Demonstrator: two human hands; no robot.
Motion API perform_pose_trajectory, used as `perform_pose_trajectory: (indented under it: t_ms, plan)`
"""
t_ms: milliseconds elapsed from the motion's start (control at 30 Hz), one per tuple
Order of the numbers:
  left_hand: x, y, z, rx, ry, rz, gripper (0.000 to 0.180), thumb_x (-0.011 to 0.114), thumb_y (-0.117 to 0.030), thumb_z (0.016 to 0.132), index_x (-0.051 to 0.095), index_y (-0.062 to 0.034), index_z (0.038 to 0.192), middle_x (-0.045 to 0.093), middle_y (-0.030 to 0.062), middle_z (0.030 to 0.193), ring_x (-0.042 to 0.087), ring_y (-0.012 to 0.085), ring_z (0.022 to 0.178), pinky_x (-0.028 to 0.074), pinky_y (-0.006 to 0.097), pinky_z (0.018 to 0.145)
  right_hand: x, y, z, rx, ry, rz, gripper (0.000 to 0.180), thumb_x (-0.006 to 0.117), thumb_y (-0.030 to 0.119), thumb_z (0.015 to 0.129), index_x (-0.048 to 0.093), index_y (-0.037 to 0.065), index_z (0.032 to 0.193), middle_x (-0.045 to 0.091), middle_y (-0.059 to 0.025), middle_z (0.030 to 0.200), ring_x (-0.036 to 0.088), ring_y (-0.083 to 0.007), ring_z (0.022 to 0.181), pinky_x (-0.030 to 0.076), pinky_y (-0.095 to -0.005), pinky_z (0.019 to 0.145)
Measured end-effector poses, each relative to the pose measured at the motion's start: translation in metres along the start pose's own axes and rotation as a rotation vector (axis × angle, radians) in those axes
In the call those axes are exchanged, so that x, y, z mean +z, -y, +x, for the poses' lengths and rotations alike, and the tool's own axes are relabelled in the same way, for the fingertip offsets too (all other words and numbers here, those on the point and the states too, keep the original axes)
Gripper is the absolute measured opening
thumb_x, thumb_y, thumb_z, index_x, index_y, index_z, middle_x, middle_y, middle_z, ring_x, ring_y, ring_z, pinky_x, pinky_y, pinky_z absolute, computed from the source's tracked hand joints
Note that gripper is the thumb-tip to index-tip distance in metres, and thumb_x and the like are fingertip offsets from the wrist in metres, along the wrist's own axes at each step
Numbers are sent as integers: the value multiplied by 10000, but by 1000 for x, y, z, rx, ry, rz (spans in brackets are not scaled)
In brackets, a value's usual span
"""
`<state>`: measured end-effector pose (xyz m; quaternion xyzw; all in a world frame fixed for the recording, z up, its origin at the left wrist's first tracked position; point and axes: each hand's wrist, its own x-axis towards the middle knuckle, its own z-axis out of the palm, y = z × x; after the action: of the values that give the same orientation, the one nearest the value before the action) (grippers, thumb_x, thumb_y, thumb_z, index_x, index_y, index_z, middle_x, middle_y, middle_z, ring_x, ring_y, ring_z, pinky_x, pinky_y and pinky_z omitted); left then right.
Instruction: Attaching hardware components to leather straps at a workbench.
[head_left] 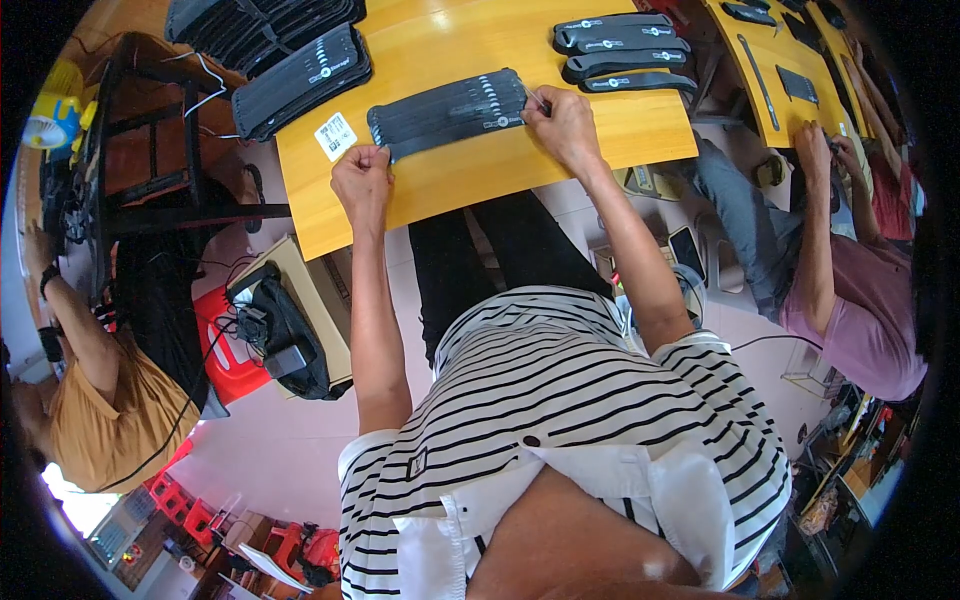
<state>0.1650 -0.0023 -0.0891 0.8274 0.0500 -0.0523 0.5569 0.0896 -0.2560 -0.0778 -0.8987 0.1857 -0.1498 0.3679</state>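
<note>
A flat black rectangular bundle of straps with white print lies across the yellow table in front of me. It has a shiny look near its right end, as if under clear plastic. At its near left corner my left hand is closed in a pinch. My right hand pinches the right end, where a bit of clear film seems to show at the fingertips. Beside my left hand, a white printed label lies at the table's left edge.
Similar black bundles are piled at the back left; several black strap-like pieces lie at the back right. Below left are a cardboard box with a black bag and a red stool. People sit at left and right.
</note>
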Motion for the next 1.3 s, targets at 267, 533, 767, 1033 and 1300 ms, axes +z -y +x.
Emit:
perform_pose_trajectory:
  t_ms: [267,533,767,1033,1300]
  plan:
    - [1,-6,-4,37,-45,35,98,650,-63,751,608,23,729,575,48,579,520,98,449,409,229,438,0,-1,1,46,20,75,107,660,76,709,593,2,673,567,-84,565,513,-143,510,414,-289,514]
    - [1,-8,-6,-22,-30,-80,95,653,-36,745,578,19,727,563,44,581,524,98,447,409,220,416,-1,-1,2,61,37,96,110,658,79,709,593,3,665,562,-66,556,502,-124,510,406,-282,502]
    - [3,-11,-6,-43,-50,-23,103,655,-40,741,573,17,717,558,46,568,525,105,440,410,229,410,-1,-2,2,62,32,86,103,655,82,705,596,6,670,569,-79,564,518,-142,514,417,-291,517]
    - [5,-7,-3,-29,-79,-16,115,659,-28,733,553,6,703,550,52,556,520,113,431,407,234,410,-2,0,5,124,69,96,83,639,110,685,618,30,692,615,-158,651,616,-295,648,472,-379,613]
    - [1,-8,4,-89,-45,41,106,663,-34,711,560,-11,700,568,63,578,536,138,448,423,266,442,-9,4,9,217,141,56,156,696,157,647,594,44,685,616,-157,680,614,-307,713,472,-390,649]
